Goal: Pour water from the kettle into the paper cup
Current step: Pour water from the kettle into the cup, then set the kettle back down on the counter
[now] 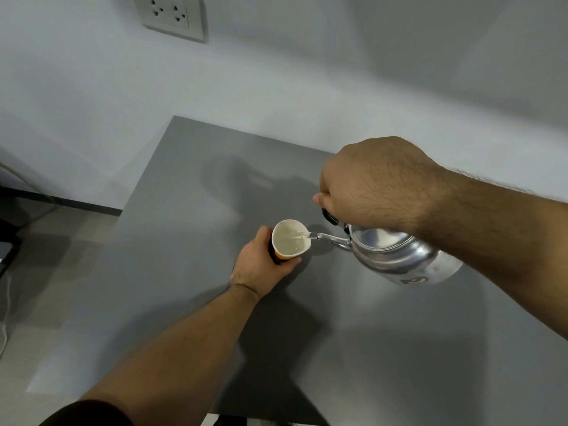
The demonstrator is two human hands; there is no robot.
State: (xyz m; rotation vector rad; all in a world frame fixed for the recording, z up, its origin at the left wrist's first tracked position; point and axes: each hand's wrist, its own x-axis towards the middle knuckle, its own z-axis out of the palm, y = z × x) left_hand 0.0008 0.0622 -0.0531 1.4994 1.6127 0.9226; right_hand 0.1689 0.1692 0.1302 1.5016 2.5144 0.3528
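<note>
A paper cup (290,241), white inside with an orange and black outside, stands on the grey table (190,186). My left hand (261,269) wraps around its left side. A silver metal kettle (399,256) hangs tilted to the right of the cup, its spout at the cup's rim. A thin stream of water runs from the spout into the cup, which holds water. My right hand (375,182) grips the kettle's black handle from above; most of the handle is hidden under the hand.
The table's left edge runs diagonally from the back middle to the front left, with floor beyond it. A white wall stands behind the table, with a double socket (172,16) high up at the left. Dark furniture sits at the far left.
</note>
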